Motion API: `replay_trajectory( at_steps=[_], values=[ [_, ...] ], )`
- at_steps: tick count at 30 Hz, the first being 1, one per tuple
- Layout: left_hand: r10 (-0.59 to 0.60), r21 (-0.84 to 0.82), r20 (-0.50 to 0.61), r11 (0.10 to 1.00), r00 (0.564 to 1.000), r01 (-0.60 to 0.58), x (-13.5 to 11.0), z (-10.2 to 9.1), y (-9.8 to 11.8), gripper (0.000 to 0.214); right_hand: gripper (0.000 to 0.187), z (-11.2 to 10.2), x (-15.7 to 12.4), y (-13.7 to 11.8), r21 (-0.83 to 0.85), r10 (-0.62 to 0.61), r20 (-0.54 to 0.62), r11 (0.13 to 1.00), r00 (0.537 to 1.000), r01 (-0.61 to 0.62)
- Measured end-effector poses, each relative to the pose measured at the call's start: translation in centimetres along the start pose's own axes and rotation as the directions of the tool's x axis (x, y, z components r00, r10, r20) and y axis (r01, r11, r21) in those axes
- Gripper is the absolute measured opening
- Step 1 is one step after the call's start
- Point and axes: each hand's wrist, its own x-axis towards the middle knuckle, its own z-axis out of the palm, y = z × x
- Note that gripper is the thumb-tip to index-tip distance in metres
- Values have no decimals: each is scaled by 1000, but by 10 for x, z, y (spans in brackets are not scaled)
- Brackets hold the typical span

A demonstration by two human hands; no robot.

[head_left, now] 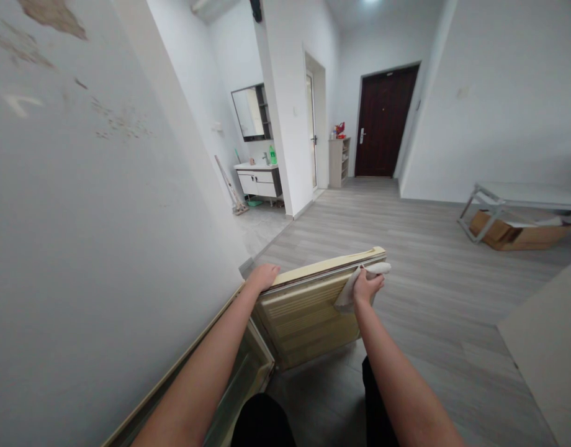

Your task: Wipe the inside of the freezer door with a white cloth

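In the head view, we are leaning over a cream slatted door [304, 320] that is standing open from a low cabinet [239, 379] along the wall [103, 217]. Our left hand [263, 276] is hooked over the door's top edge at the hinge end, fingers curling down the far side and gripping nothing else. We judge it is bracing the panel so it is not swinging away. Our right hand [367, 287] is closed around a white cloth [347, 298], pressing it against the upper front of the door near the free corner, with one end of the cloth lying over the top edge. The cabinet's inside is hidden, so we cannot tell what it is holding. Well apart on the floor, a cardboard box [513, 234] is sitting under a metal-framed table [522, 194]; its contents are not showing clearly. A green bottle [272, 155] is standing on the washbasin [256, 166] at the back.
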Motion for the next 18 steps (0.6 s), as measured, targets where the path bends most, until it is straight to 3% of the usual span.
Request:
replay_trajectory(
  at_steps=[18],
  values=[
    [-4, -5, 7, 1000, 1000, 4, -1, -1, 2, 53, 65, 0, 1, 6, -5, -22, 14, 1000, 1000, 22]
  ],
)
